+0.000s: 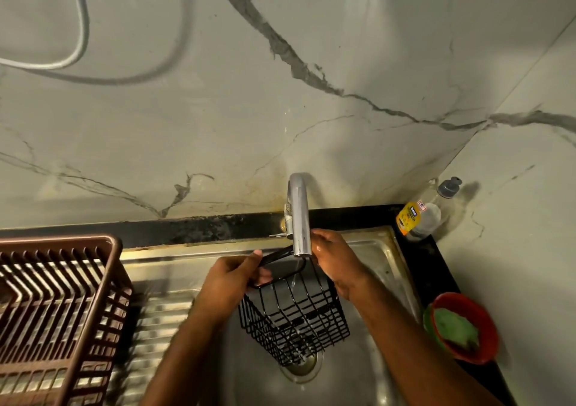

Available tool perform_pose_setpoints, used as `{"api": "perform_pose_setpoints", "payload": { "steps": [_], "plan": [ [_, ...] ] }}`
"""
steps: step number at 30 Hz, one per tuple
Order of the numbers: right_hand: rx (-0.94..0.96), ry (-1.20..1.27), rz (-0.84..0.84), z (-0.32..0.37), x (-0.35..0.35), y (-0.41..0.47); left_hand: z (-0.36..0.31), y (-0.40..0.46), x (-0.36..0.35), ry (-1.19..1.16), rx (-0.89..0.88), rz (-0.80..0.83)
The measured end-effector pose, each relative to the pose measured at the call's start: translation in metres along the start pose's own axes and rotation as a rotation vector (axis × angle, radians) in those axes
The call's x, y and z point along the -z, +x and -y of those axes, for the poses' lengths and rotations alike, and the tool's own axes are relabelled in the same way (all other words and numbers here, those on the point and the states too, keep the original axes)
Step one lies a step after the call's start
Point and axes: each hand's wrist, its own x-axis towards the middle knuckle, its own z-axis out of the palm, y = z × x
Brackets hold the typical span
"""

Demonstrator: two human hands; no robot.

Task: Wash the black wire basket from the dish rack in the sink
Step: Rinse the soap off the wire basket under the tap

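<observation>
Both bare forearms reach forward from the near edge. The left hand [232, 276] curls its fingers closed, gripping. The right hand [338, 257], wet, grips alongside.

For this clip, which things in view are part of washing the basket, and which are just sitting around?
In use:
black wire basket, held under the tap over the sink
left hand gripping its rim
right hand at its far side

Just lying about:
brown dish rack
soap bottle
red bowl with a green scrubber
hose on the wall
</observation>
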Motion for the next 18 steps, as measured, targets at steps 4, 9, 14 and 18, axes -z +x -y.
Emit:
{"api": "perform_pose_setpoints", "payload": {
  "steps": [4, 9, 14, 18],
  "plan": [
    [0.025, -0.098, -0.025, -0.003, -0.012, -0.001, -0.007, 0.008, -0.016, 0.631, -0.154, -0.007],
    [0.048, -0.261, -0.045, -0.003, -0.028, -0.009, -0.009, 0.006, -0.041, 0.540, -0.014, -0.163],
    [-0.058, -0.328, 0.017, 0.007, -0.034, -0.018, 0.008, 0.004, -0.042, 0.228, 0.098, -0.176],
    [0.008, -0.517, 0.063, 0.011, -0.028, -0.018, 0.008, -0.009, -0.030, -0.164, 0.042, -0.123]
  ]
}}
